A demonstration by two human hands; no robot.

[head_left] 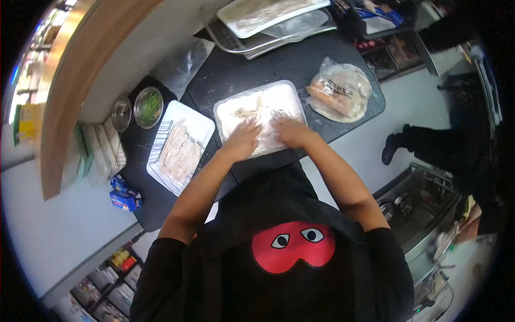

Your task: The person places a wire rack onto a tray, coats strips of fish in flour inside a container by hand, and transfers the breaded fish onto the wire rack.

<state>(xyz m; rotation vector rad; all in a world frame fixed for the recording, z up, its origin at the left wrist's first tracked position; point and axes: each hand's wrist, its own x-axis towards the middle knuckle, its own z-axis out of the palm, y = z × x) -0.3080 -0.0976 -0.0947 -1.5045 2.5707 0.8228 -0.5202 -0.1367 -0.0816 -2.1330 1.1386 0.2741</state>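
Note:
Both my hands are in a clear rectangular tub (219,114) of white flour-like powder (268,99) on the dark counter. My left hand (244,140) lies in the tub's left part, fingers spread and partly coated white. Over on the right side, my right hand (288,131) presses into the powder with its fingertips buried, so what it may hold is hidden. Left of the tub, coated pale pieces (181,153) rest on a wire rack in a white tray (201,124). A plastic bag (343,94) with orange-brown food sits to the right.
Behind the tub are stacked metal trays (257,52) and a white tray (268,16). A bowl of green pieces (148,108) and a blue box (125,197) stand at the left. Another person's dark-clothed leg (424,140) shows at the right, beyond the counter.

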